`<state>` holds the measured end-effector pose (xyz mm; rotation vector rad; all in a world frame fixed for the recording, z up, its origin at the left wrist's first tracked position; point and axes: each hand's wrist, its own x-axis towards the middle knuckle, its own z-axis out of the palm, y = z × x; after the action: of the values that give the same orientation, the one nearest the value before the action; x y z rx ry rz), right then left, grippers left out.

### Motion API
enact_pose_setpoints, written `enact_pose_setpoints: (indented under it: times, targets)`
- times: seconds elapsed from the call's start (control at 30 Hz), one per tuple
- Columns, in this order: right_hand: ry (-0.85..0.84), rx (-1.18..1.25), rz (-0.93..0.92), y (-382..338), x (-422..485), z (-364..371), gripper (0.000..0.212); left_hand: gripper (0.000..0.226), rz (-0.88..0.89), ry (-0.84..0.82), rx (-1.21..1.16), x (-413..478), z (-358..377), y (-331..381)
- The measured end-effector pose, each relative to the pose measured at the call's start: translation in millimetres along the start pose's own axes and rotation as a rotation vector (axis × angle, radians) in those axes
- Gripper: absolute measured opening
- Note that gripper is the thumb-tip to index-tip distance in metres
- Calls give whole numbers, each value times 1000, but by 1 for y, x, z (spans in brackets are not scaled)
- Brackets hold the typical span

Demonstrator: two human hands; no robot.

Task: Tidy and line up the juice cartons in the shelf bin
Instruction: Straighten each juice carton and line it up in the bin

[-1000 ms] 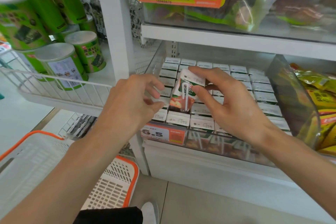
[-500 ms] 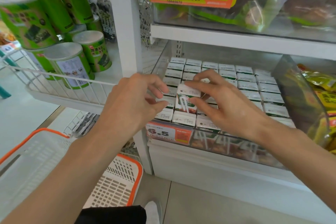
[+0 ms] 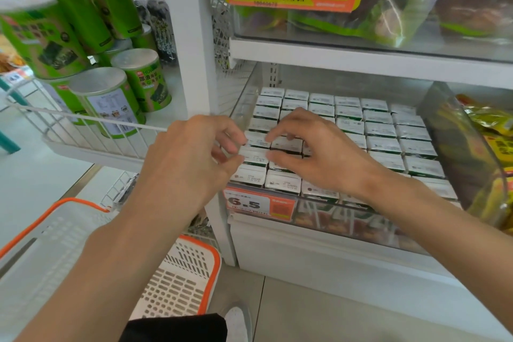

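White-topped juice cartons (image 3: 380, 130) sit tight; our right hand (image 3: 327, 158) pinches one, left hand (image 3: 188, 161) grip unclear. Shove hard, we'd likely skew neighbours.

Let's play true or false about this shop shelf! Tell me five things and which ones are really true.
1. The left hand and right hand are both at the cartons. True.
2. The small price tag on the bin says 6.5. True.
3. The cans beside the shelf are red. False: they are green.
4. The basket has a blue rim. False: its rim is orange.
5. One carton sticks up high above the rest. False: the tops sit level.
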<state>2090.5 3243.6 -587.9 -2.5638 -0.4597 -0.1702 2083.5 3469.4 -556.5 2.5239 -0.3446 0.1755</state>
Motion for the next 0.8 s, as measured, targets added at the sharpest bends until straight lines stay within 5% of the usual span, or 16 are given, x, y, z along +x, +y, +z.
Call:
enact_pose_setpoints:
  times: [0.27,0.8]
  targets:
    - [-176,-164,-20,-13,35,5,47,20,21,9,-59,1,1,-5]
    - [-238,-164,30,-15,41,6,35,19,27,13,-82,2,0,-4]
